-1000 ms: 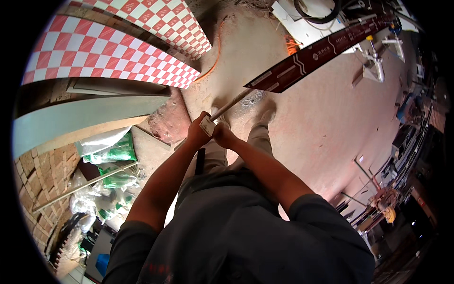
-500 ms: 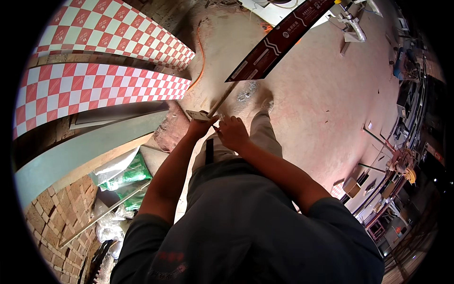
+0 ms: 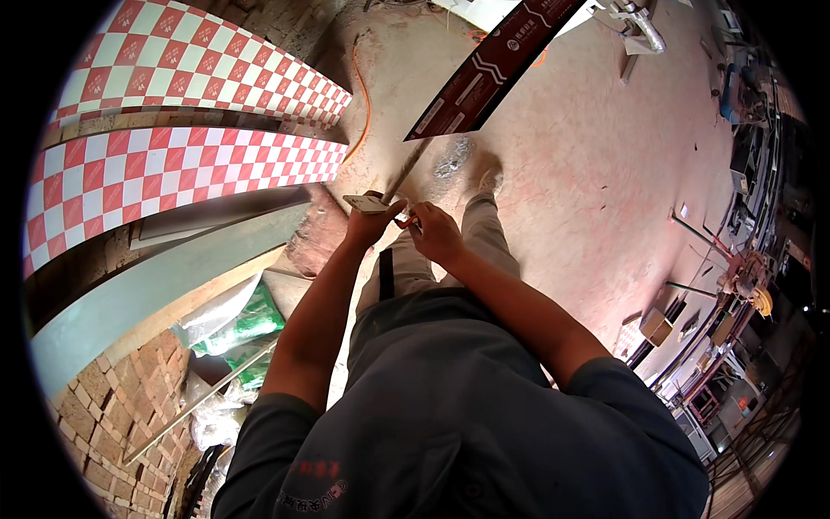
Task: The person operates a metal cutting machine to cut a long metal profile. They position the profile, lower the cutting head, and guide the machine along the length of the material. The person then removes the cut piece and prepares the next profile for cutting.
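In front of my waist, my left hand (image 3: pixel 370 225) is closed round a small flat pale rectangular piece (image 3: pixel 365 203), its thumb reaching toward the other hand. My right hand (image 3: pixel 436 233) is close beside it on the right, fingers curled in a pinch; whatever sits between them is too small to name. Just beyond the hands, a thin pole-like bar (image 3: pixel 408 166) runs up to the near end of a long dark red printed panel (image 3: pixel 488 73). Whether the bar touches my left hand cannot be made out.
Red-and-white checkered panels (image 3: pixel 164 169) stand at the left, with a pale board edge (image 3: pixel 173 268) nearer me. Green and clear plastic wrapping (image 3: pixel 246 324) lies by a brick surface (image 3: pixel 121 402). An orange cable (image 3: pixel 365 108) crosses the floor. Equipment (image 3: pixel 743 281) lines the far right.
My right hand has shifted slightly, its fingers curling closer to my left thumb. My left hand keeps hold of the pale piece. The whole view has moved a little.
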Demonstrator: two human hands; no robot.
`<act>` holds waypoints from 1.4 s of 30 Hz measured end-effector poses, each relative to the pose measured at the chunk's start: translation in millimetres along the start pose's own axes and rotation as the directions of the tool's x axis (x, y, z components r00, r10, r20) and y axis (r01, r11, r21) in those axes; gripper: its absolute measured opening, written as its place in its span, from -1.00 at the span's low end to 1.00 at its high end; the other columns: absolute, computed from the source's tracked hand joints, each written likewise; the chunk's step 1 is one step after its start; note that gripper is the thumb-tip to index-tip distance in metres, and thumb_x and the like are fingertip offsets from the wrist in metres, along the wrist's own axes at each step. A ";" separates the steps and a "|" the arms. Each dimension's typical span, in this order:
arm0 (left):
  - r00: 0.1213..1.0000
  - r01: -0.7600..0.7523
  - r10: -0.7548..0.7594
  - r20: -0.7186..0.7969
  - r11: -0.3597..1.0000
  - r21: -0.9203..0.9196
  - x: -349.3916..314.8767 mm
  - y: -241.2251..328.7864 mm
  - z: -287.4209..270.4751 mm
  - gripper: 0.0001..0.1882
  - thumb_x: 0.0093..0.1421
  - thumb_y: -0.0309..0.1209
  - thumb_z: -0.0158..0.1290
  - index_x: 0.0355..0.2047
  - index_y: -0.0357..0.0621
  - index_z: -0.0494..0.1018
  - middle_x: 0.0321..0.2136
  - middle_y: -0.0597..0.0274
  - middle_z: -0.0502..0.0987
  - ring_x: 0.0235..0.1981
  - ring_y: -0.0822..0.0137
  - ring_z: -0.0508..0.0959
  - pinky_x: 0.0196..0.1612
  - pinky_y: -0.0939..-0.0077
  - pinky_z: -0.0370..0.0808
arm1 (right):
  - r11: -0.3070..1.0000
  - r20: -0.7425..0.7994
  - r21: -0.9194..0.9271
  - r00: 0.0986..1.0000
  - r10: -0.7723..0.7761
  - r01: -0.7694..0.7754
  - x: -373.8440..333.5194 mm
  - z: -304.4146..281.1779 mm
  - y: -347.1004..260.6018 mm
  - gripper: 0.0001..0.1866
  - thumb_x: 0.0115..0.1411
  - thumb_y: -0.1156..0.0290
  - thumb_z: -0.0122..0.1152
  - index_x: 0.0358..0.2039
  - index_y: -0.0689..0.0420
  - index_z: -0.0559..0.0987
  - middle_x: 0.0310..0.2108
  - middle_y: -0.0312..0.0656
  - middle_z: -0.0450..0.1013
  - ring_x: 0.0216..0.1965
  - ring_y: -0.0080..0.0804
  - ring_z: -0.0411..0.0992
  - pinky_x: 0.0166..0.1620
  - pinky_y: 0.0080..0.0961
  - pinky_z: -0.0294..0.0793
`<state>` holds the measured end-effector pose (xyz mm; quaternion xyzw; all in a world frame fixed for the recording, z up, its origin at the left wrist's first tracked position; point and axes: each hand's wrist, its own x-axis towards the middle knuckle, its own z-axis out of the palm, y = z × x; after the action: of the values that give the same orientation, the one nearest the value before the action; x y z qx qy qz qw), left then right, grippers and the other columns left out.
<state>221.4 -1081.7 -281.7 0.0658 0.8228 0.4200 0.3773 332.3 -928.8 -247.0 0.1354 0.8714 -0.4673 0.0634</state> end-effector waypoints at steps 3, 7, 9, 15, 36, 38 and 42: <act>0.999 0.038 -0.037 0.036 0.999 -0.016 1.7 3.3 -1.4 -0.44 0.05 -0.03 0.36 -0.31 -0.34 0.50 -0.45 0.16 0.57 -0.42 0.39 0.54 -0.38 0.42 0.46 | 0.997 -0.055 0.072 0.998 -0.004 0.008 3.9 1.0 -1.5 -0.68 0.05 0.48 0.34 -0.20 0.22 0.45 -0.30 0.00 0.47 -0.25 0.05 0.49 -0.18 -0.12 0.48; 0.999 -0.009 0.013 0.038 0.994 -0.110 6.9 -0.7 1.3 -0.47 0.07 -0.05 0.35 -0.31 -0.34 0.48 -0.45 0.18 0.54 -0.43 0.41 0.52 -0.39 0.43 0.46 | 0.864 -0.003 0.452 0.969 0.249 -0.220 4.2 -4.0 -17.7 -0.78 0.10 0.48 0.30 -0.25 0.22 0.49 -0.42 -0.04 0.49 -0.36 0.06 0.50 -0.27 -0.19 0.49; 1.000 -0.023 0.023 0.013 0.997 -0.072 4.6 4.1 3.5 -0.52 0.12 -0.09 0.33 -0.35 -0.30 0.46 -0.52 0.26 0.49 -0.49 0.45 0.47 -0.44 0.46 0.44 | 0.854 0.052 0.430 0.952 0.301 -0.293 0.9 3.8 -9.8 -0.81 0.14 0.43 0.29 -0.28 0.22 0.51 -0.46 -0.06 0.50 -0.41 0.01 0.51 -0.31 -0.25 0.49; 0.999 -0.002 0.008 0.040 0.990 -0.142 10.4 3.5 5.6 -0.48 0.08 -0.09 0.36 -0.30 -0.35 0.47 -0.42 0.11 0.57 -0.41 0.37 0.56 -0.37 0.44 0.49 | 0.998 -0.091 -0.033 0.994 -0.060 0.057 -2.4 5.2 -11.8 -0.83 0.19 0.36 0.22 -0.29 0.19 0.56 -0.50 -0.11 0.48 -0.47 -0.14 0.50 -0.35 -0.27 0.50; 0.985 -0.074 0.126 0.122 0.930 -0.360 45.9 4.6 17.2 -0.49 0.07 -0.32 0.38 -0.17 -0.40 0.35 -0.45 0.21 0.55 -0.45 0.49 0.53 -0.42 0.56 0.49 | 0.984 -0.350 -0.024 0.920 -0.175 0.178 8.9 -1.0 -8.6 -0.74 0.01 0.63 0.23 -0.23 0.17 0.60 -0.13 -0.16 0.43 -0.14 -0.16 0.49 -0.11 -0.26 0.52; 0.978 -0.066 0.134 0.161 0.927 -0.370 46.1 8.1 14.4 -0.47 0.08 -0.34 0.37 -0.14 -0.41 0.33 -0.45 0.21 0.55 -0.44 0.49 0.54 -0.41 0.57 0.50 | 0.986 -0.373 -0.015 0.914 -0.159 0.165 9.2 -0.4 -10.2 -0.73 0.01 0.63 0.23 -0.22 0.16 0.60 -0.12 -0.15 0.43 -0.14 -0.16 0.49 -0.10 -0.26 0.52; 0.976 -0.084 0.147 0.159 0.934 -0.348 48.8 12.9 17.0 -0.48 0.08 -0.36 0.37 -0.14 -0.43 0.32 -0.44 0.19 0.56 -0.42 0.49 0.55 -0.41 0.58 0.50 | 0.975 -0.365 -0.137 0.906 -0.213 0.174 11.5 -3.0 -6.1 -0.73 0.01 0.64 0.23 -0.23 0.15 0.61 -0.13 -0.15 0.43 -0.16 -0.17 0.48 -0.09 -0.27 0.51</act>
<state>195.7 -1041.9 -305.9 0.0863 0.6947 0.5690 0.4314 319.6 -927.5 -243.3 0.1323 0.8989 -0.3916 -0.1451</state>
